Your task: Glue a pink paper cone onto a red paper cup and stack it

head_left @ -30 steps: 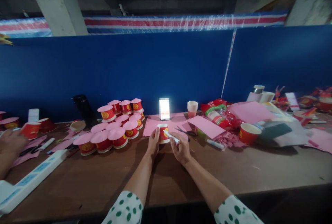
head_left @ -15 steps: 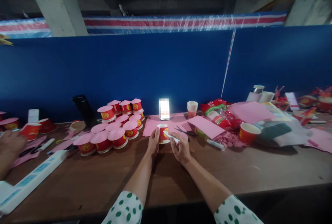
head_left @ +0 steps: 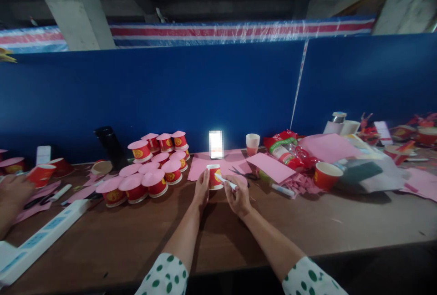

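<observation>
In the middle of the table stands a red paper cup (head_left: 213, 182) with a yellow emblem and a white band at top and bottom. My left hand (head_left: 202, 189) is closed around its left side. A white pen (head_left: 226, 181), perhaps a glue pen or marker, is pinched in my right hand (head_left: 239, 195), its tip against or very close to the cup's front. Behind the cup lie pink paper sheets (head_left: 198, 167). Scissors (head_left: 247, 174) rest just right of my right hand, partly on the pink paper.
Left stand several red cups (head_left: 155, 183) topped with pink discs, a black bottle (head_left: 111, 147) and a white power strip (head_left: 48, 236). A glowing phone (head_left: 216, 144) leans at the back. Right are a red package (head_left: 283, 149) and paper scraps (head_left: 303, 183). Another person's hand (head_left: 17, 195) is far left.
Almost nothing differs. My hands, the cup and the pen keep their places; the view has shifted very slightly, and the other person's hand at far left has moved a little.
</observation>
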A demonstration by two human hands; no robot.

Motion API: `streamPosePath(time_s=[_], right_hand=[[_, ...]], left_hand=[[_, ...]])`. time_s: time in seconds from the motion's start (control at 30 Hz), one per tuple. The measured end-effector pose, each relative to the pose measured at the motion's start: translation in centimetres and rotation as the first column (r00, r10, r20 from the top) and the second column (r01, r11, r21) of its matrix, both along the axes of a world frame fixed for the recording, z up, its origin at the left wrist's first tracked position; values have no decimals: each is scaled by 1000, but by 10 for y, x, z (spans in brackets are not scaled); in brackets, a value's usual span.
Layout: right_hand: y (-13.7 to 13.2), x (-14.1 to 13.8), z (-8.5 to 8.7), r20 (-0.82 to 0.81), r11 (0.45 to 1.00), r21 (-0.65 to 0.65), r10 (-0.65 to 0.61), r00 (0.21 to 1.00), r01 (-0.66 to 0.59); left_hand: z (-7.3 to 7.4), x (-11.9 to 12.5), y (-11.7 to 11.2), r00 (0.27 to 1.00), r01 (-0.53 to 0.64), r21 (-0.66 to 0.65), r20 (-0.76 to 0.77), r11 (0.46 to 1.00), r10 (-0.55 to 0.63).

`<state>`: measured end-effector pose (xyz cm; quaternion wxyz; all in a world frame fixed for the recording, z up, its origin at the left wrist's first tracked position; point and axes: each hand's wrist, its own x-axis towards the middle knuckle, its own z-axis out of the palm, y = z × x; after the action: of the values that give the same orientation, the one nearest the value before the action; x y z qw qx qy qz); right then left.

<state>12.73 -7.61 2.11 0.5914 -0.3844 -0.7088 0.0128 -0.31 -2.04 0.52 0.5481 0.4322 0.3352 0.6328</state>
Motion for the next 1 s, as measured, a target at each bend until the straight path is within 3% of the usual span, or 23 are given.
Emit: streamPosePath(time_s=[1.0], right_hand=[[0,0,4,-13,998,26,-57,998,58]], left_hand=[[4,0,-2,1000,-11,-51,-4,999,11]])
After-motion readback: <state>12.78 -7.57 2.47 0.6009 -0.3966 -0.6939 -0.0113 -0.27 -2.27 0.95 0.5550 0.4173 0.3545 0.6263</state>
